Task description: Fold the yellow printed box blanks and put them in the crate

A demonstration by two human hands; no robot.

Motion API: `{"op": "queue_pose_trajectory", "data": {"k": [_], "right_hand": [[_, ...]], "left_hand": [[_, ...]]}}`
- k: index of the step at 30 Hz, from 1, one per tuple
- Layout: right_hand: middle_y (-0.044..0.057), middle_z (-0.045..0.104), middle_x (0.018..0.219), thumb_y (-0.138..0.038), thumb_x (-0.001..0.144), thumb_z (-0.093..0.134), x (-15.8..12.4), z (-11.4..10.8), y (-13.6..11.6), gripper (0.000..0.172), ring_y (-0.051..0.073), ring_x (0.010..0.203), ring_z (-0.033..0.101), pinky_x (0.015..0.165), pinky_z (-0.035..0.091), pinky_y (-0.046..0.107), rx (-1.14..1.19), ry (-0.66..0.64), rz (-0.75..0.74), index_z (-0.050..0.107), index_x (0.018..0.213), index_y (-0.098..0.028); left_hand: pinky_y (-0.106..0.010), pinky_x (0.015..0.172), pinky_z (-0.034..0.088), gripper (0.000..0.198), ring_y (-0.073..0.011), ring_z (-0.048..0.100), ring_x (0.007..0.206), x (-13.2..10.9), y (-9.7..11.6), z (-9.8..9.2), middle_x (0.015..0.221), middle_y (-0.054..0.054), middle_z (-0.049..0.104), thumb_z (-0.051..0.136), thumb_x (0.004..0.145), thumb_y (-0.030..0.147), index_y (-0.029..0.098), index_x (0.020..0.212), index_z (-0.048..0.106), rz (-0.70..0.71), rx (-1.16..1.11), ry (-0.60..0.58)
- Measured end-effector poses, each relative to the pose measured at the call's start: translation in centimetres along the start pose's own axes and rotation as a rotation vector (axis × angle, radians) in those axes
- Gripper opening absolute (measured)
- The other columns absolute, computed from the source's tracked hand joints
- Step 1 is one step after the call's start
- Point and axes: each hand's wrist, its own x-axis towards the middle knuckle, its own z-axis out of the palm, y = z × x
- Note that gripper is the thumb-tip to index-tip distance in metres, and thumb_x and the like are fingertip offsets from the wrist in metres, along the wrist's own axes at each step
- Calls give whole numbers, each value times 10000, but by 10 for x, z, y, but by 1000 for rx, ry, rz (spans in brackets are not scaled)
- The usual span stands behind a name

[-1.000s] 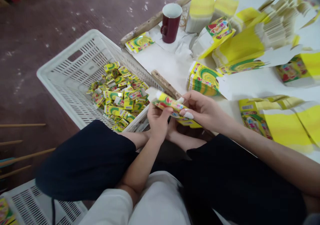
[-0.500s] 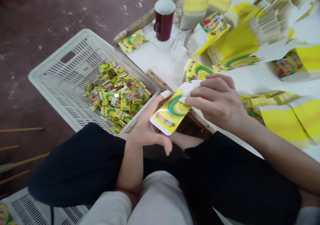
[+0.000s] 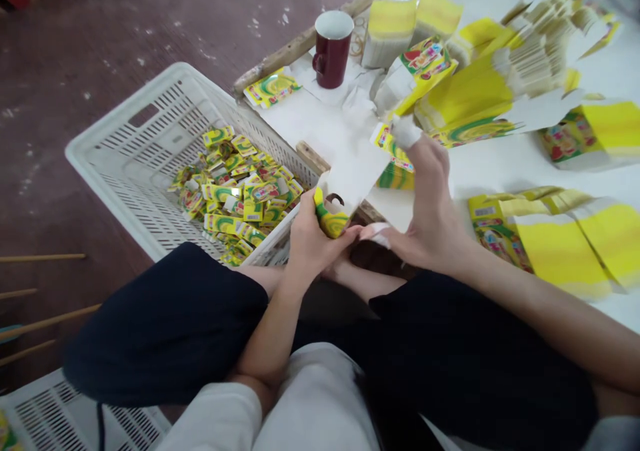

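A small yellow-and-green printed carton (image 3: 336,201) is opened up between my two hands, its white inner flaps raised. My left hand (image 3: 311,241) is closed around the carton's lower left end. My right hand (image 3: 425,217) touches the carton's right side with thumb and lower fingers, while its taped forefinger points up over the table. Both hands hover above my knees, just beside the corner of a white plastic crate (image 3: 125,157) that holds several folded cartons (image 3: 235,194).
A white-covered table (image 3: 520,164) carries stacks of flat yellow carton blanks (image 3: 475,91), a dark red mug (image 3: 331,49) and one flat carton (image 3: 273,88) near the wooden edge. A second white crate (image 3: 60,417) sits bottom left. Red-brown floor lies to the left.
The carton, held flat and printed side up half a second ago, now stands opened with white flaps up. My left hand has closed on its end; my right forefinger has lifted.
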Motion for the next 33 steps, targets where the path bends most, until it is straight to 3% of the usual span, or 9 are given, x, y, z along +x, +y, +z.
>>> {"op": "queue_pose_trajectory", "data": {"k": [2,4,8,13,18,23,25,29,33], "right_hand": [[156,412,1595,-558,985,525,0,4,6,692,384,1530,330,1201,378,619,228,-47,161,334,1561,-226],[121,600,1431,-538,1045,402,0,9,10,525,339,1402,520,1121,491,562,476,-213,319,490,1466,-238],[71,741,1108,-620,970,547,0,19,10,531,290,1112,692,1011,584,483,700,-361,444,611,1357,-263],[89,718,1210,-662,949,538,4,15,4,590,318,1204,659,1038,570,478,634,-321,310,580,1404,-290],[99,577,1508,-269,942,563,-1,15,4,583,331,1400,543,1124,514,514,292,-379,117,475,1518,-270],[125,568,1517,-118,935,427,-4,15,19,564,285,1423,535,1170,468,493,91,-208,57,523,1480,-229],[143,531,1542,-136,940,446,-4,11,23,565,307,1460,490,1158,477,502,25,-180,43,504,1496,-220],[142,436,1598,-158,936,499,-1,0,26,524,351,1373,562,1006,579,487,-78,-345,-36,540,1450,-253],[120,542,1462,-217,938,576,1,-17,31,310,312,1213,654,914,605,430,-56,-438,-79,684,1223,-277]], "left_hand": [[-420,982,537,899,-328,650,1178,-3,-1,4,1241,-128,635,902,645,550,211,1346,452,53,36,23],[-429,1020,524,962,-332,628,1242,-6,-2,7,1330,-158,594,880,676,571,224,1416,373,123,57,-5],[-434,1010,535,908,-313,645,1228,-11,-5,13,1352,-144,585,848,732,545,270,1427,332,247,96,-100],[-374,909,556,761,-269,676,1120,-9,-7,13,1259,-98,616,848,735,463,270,1326,409,237,27,-96],[-431,917,539,762,-285,671,1055,-12,-12,23,1216,-126,619,825,715,443,240,1323,414,113,-6,-58],[-495,1025,496,778,-323,605,1213,-11,-12,26,1306,-166,567,794,735,316,203,1376,368,115,99,81],[-470,1009,513,684,-310,638,1166,-7,-8,18,1237,-134,626,793,750,303,208,1334,450,115,104,46],[-422,969,550,624,-295,690,1107,0,0,-2,1213,-109,709,822,722,324,216,1284,574,147,74,-32],[-407,931,577,624,-286,733,1028,5,5,-17,1208,-107,750,830,692,305,199,1277,643,142,65,-153]]}}
